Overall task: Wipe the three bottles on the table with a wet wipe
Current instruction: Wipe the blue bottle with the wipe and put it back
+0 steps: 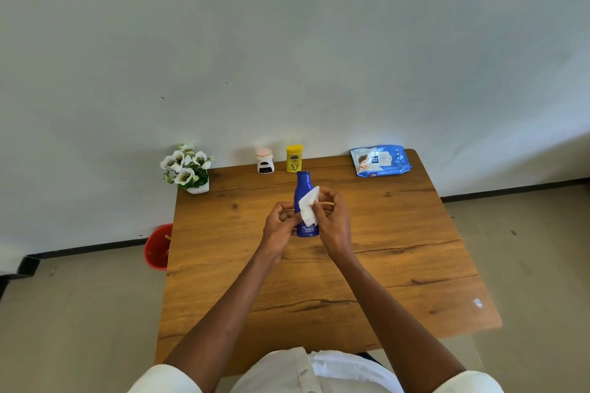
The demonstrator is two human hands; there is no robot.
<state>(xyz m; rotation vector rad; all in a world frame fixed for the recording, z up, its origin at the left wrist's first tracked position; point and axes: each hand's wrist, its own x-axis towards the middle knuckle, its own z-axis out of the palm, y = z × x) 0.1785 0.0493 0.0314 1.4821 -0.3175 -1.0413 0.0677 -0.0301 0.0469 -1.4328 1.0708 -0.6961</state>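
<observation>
Upright, blue bottle (307, 198) — left hand (281, 226) gripping it, right hand (332, 220) pinching wet wipe (308, 206) against it

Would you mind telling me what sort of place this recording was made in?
Probably a plain room in a home or small office: a wooden table against a bare white wall, with a small flower pot, a wet wipe pack and a red bucket on the floor.

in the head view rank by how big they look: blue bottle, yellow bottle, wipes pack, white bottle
1. Blue plastic wipes pack
2. Tall blue bottle, nearer the camera
3. Yellow bottle and squat white bottle: too alike to rank
</observation>
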